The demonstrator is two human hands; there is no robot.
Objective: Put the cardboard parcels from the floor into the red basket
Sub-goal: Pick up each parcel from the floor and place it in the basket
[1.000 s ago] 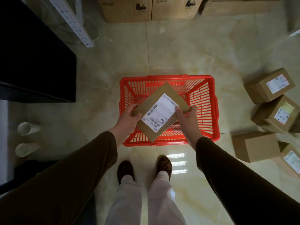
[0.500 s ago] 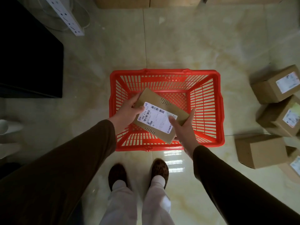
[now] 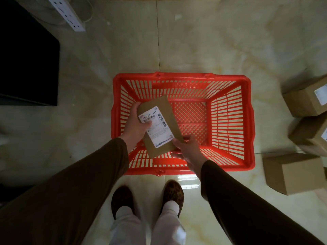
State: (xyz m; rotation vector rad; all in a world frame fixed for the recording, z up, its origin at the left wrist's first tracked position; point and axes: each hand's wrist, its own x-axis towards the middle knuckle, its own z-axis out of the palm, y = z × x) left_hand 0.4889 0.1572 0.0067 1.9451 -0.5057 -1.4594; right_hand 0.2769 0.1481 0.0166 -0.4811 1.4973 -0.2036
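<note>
A flat cardboard parcel (image 3: 166,112) with a white shipping label is held over the left half of the red basket (image 3: 230,82), inside its rim. My left hand (image 3: 136,128) grips the parcel's left edge with the thumb on the label. My right hand (image 3: 188,149) holds its near right corner. The basket stands on the tiled floor just ahead of my feet, and no other parcel shows in it. Three more cardboard parcels lie on the floor to the right: a plain one (image 3: 293,172) and two labelled ones (image 3: 306,101) (image 3: 311,133).
A black cabinet (image 3: 26,64) stands at the left. A white power strip (image 3: 67,14) lies at the top left. Large cartons line the far edge. My two slippered feet (image 3: 146,197) stand right behind the basket.
The parcel has moved down and left into the basket and turned so its long side runs front to back. The camera has come closer to the basket.
</note>
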